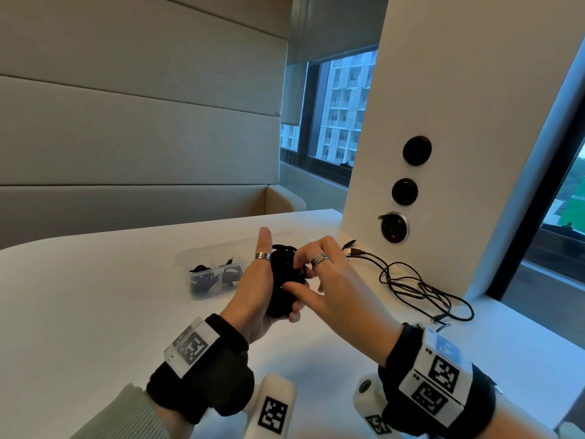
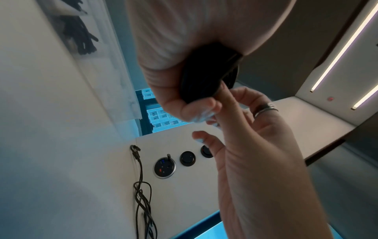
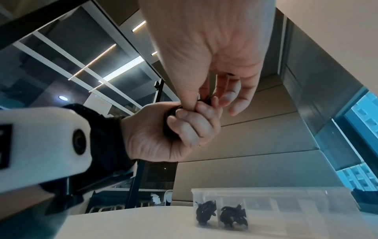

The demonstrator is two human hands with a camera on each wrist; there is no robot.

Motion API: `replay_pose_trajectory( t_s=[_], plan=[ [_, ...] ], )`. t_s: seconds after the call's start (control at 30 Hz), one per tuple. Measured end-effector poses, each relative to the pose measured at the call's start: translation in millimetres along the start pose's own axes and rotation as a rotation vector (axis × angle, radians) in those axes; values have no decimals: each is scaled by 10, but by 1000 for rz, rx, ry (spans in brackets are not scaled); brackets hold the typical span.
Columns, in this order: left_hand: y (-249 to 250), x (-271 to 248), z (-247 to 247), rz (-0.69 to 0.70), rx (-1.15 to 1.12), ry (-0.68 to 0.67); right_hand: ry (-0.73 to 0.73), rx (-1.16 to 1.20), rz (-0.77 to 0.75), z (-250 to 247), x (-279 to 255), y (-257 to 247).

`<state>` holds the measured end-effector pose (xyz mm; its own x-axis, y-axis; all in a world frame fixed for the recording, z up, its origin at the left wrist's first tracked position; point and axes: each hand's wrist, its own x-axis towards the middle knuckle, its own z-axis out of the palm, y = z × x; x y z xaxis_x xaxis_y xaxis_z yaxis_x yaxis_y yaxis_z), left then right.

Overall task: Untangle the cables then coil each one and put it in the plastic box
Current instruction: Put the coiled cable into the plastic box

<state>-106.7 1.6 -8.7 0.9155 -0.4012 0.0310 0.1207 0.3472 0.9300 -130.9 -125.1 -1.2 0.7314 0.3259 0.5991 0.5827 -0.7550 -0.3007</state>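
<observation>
A black cable wound into a coil (image 1: 280,301) is held above the white table (image 1: 110,296). My left hand (image 1: 258,282) grips the coil, fingers curled round it and thumb pointing up. My right hand (image 1: 305,275) pinches a strand at the coil's upper right between thumb and forefinger. The wrist views show the same coil (image 2: 204,77) inside my left hand's (image 3: 184,129) fingers, with my right hand (image 3: 204,98) pinching at its edge. The clear plastic box (image 1: 212,258) stands just left of my hands and has coiled black cables in it. Loose black cables (image 1: 421,288) lie tangled to the right.
A white pillar (image 1: 459,122) with round black sockets (image 1: 394,228) rises at the table's right, right behind the loose cables. A padded bench back runs behind the table. Windows flank the pillar. The near table edge is below my wrists.
</observation>
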Motion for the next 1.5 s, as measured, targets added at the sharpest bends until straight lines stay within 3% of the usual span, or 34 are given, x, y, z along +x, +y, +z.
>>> replay_pose_trajectory(
  t_s=[0.23, 0.33, 0.47, 0.53, 0.6, 0.73, 0.8, 1.07, 1.2, 1.5],
  plan=[
    [-48, 26, -61, -55, 32, 28, -139, 187, 143, -5, 124, 26],
    [-11, 84, -141, -47, 24, 19, -76, 324, 218, 21, 271, 197],
    [163, 218, -401, 79, 141, 305, 61, 367, 344, -51, 513, 479],
    [262, 318, -549, 156, 386, 442, 71, 300, 360, -39, 600, 595],
    [341, 449, -696, 196, 728, 480, 50, 223, 365, 26, 676, 675],
    [333, 611, -927, -131, 1383, 290, 38, 149, 388, 172, 807, 741],
    [282, 597, -996, -212, 1526, 211, 57, 198, 421, 231, 853, 768],
    [225, 351, -1029, -230, 1402, 152, 70, 336, 513, 506, 929, 727],
    [231, 209, -978, -223, 1367, 95, -105, 213, 464, 724, 885, 679],
    [227, 170, -952, -225, 1331, 134, -443, -240, 239, 703, 928, 511]
  ],
)
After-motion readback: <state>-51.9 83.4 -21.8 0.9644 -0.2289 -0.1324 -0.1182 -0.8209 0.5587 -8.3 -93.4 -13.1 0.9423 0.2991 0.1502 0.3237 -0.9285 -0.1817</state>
